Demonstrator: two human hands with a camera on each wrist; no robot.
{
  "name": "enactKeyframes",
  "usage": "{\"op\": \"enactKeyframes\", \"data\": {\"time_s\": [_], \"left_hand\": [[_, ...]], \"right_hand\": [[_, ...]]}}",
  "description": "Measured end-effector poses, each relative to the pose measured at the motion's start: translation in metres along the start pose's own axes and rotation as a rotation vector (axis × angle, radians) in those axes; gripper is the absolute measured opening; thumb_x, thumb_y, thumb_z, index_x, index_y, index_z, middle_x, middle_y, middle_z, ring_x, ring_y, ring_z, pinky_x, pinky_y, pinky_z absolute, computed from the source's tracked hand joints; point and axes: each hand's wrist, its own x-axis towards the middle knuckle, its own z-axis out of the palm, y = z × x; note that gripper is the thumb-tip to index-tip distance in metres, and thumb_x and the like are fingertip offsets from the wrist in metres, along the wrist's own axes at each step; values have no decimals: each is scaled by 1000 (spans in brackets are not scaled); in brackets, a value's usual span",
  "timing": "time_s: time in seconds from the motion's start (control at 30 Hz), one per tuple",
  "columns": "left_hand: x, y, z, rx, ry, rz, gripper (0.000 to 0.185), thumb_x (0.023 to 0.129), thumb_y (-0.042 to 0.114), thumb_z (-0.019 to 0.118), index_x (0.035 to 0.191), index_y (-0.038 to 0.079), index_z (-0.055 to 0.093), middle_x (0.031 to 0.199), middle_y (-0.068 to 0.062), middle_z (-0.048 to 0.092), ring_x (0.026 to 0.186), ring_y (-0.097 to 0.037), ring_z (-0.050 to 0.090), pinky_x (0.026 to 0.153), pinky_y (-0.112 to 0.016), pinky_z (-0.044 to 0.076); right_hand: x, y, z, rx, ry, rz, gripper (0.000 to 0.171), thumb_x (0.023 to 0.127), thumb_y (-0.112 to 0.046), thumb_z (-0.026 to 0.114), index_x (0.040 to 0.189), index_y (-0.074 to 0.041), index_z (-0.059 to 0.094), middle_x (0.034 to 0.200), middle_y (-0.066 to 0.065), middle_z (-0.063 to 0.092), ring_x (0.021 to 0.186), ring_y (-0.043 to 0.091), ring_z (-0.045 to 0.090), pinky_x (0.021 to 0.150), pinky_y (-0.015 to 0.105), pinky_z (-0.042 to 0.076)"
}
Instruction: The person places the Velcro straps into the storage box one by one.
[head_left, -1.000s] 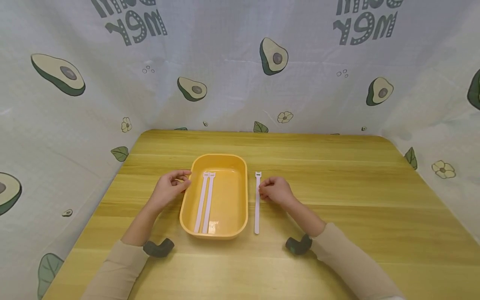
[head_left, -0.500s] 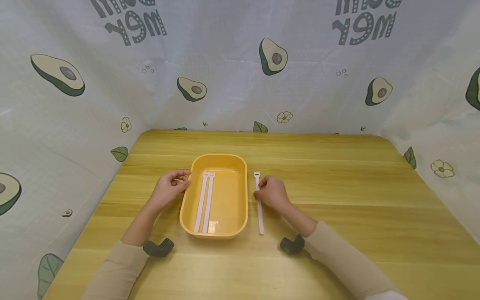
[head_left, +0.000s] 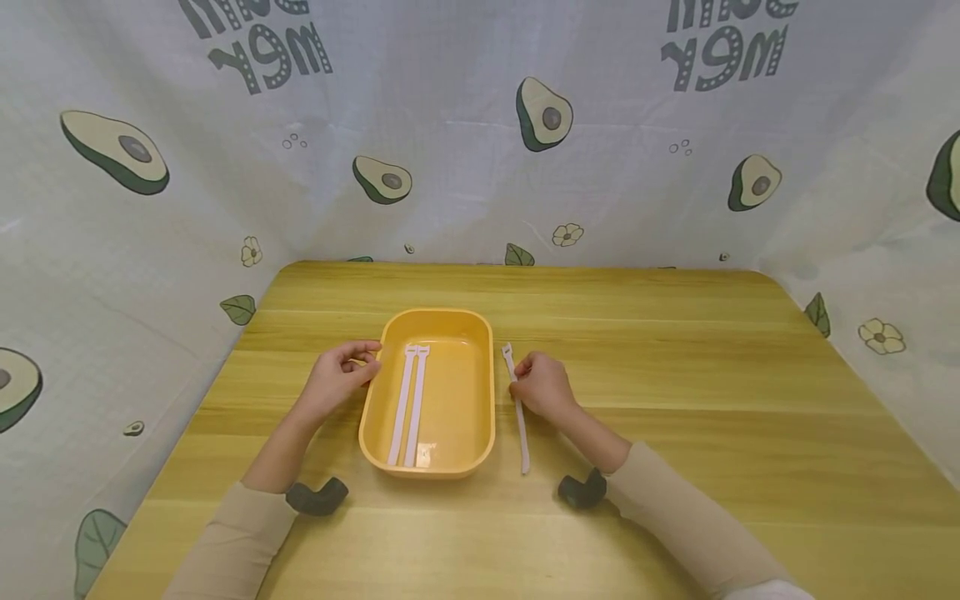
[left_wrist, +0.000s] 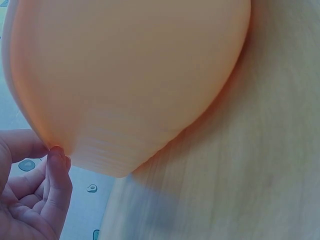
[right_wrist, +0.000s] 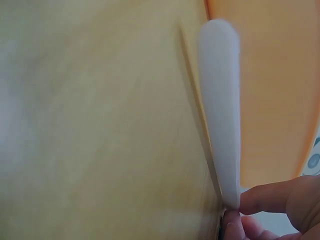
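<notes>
Two white cable ties with slotted heads, one at the left (head_left: 401,408) and one beside it (head_left: 417,408), lie side by side in a yellow tray (head_left: 438,474). My left hand (head_left: 337,375) holds the tray's left rim between thumb and finger, as the left wrist view shows at the tray wall (left_wrist: 125,90). Just right of the tray, my right hand (head_left: 543,387) pinches a third cable tie (head_left: 522,437) near its middle. That tie is tilted, its head leaning toward the tray. In the right wrist view its rounded tail (right_wrist: 220,90) stands off its shadow on the table.
The wooden table (head_left: 675,350) extends to both sides of the tray. A white cloth (head_left: 450,100) printed with avocados hangs behind it and along the sides. Dark curved pieces sit at the left wrist (head_left: 318,497) and right wrist (head_left: 582,489).
My right hand moved slightly left and took hold of the third cable tie, which has turned from straight to slanted, its head shifting left. My left hand and the tray have stayed put.
</notes>
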Motion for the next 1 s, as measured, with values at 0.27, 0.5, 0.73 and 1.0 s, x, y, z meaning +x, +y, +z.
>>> {"op": "enactKeyframes", "data": {"time_s": [0.27,0.5,0.73,1.0], "left_hand": [[0,-1,0,-5,0,-1,37,95,13,65,126,-6,59,101,-15,57,67,-13,51,66,-26,53],[1,-1,0,-4,-1,-2,38,95,13,64,127,-7,58,100,-15,57,68,-14,52,67,-26,53],[1,-1,-1,-7,-3,0,39,95,13,65,127,-7,58,101,-15,57,69,-13,52,68,-25,53],[2,-2,-1,-10,0,-3,37,95,12,65,126,-6,59,101,-15,57,67,-13,52,67,-26,53]], "right_hand": [[3,8,-7,168,-48,41,10,82,1,71,90,3,65,82,10,66,68,16,61,59,24,51],[3,0,-22,437,-102,127,14,87,3,66,99,9,62,81,9,63,65,13,59,62,24,54],[-1,-12,-30,557,-109,122,16,91,2,62,103,12,60,81,9,64,66,12,62,70,30,57],[-6,-26,-28,611,-127,112,18,90,1,64,103,12,61,80,8,64,66,12,62,67,26,57]]}}
